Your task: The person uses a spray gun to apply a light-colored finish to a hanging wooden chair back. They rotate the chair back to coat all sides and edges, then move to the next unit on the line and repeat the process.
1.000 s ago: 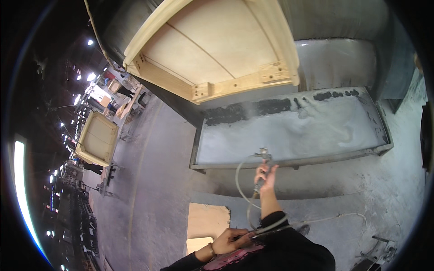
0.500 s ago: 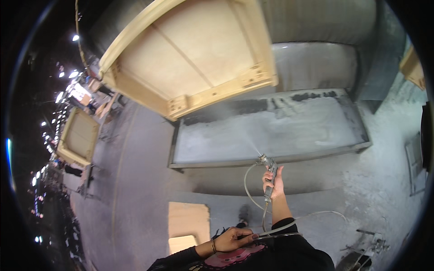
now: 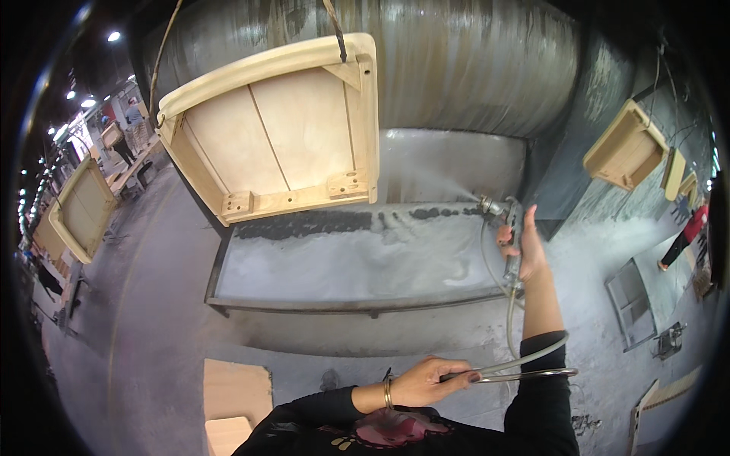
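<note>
The right hand (image 3: 523, 247) grips a spray gun (image 3: 502, 213) aimed at the hanging wooden panel (image 3: 277, 133). The left hand (image 3: 426, 382) pinches its hose (image 3: 525, 365).

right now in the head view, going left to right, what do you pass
small hanging wooden frame at the far left → big hanging wooden panel → left hand gripping a thin metal rod → right hand on the spray gun → wooden frame hanging on the right
</note>
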Action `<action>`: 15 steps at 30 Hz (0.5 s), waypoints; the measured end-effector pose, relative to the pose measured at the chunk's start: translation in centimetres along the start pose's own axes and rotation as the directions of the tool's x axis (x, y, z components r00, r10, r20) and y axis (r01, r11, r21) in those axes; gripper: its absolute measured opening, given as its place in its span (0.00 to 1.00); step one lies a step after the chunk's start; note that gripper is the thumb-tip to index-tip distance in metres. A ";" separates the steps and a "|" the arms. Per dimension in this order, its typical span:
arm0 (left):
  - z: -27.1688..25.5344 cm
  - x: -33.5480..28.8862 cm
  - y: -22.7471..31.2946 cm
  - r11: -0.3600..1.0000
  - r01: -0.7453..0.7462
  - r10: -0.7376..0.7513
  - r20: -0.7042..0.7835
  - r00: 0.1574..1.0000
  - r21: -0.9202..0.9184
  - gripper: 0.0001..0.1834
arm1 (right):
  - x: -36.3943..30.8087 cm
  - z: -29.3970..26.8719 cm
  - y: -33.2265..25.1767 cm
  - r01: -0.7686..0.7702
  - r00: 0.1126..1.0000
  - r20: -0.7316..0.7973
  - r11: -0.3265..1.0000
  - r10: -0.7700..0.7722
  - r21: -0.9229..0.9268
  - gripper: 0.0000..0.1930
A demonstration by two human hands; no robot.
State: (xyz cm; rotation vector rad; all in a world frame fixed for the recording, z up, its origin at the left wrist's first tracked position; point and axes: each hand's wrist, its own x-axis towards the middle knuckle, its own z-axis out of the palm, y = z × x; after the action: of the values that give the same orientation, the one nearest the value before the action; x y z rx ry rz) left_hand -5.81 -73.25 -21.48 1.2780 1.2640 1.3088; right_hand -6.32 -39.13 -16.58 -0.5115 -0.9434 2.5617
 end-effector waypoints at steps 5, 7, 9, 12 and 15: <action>1.9 1.2 4.6 0.987 -0.157 0.159 0.043 0.986 -0.046 0.16 | -5.2 6.7 -7.1 0.144 0.989 0.061 0.982 -0.138 -0.118 0.35; 2.9 0.9 6.2 0.968 -0.240 0.243 0.044 0.969 -0.073 0.16 | -7.5 8.9 -9.1 0.195 0.979 0.080 0.977 -0.188 -0.092 0.35; 3.8 0.1 7.6 0.966 -0.253 0.257 0.075 0.964 -0.058 0.16 | -10.0 11.4 -11.2 0.274 0.951 0.182 0.952 -0.248 -0.138 0.35; 5.1 -2.0 8.4 0.965 -0.262 0.260 0.088 0.961 0.003 0.16 | -13.2 14.0 -12.7 0.326 0.864 0.363 0.937 -0.349 0.124 0.35; 6.5 -4.7 8.1 0.969 -0.245 0.244 0.038 0.969 0.020 0.16 | -13.8 13.2 -9.2 0.470 0.836 0.334 0.882 -0.436 -0.024 0.34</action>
State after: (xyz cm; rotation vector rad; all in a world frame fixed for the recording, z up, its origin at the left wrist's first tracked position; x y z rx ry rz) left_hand 1.50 -78.10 -14.21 1.5056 1.1268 1.4395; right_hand 1.62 -45.91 1.86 0.1122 -1.1521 2.1941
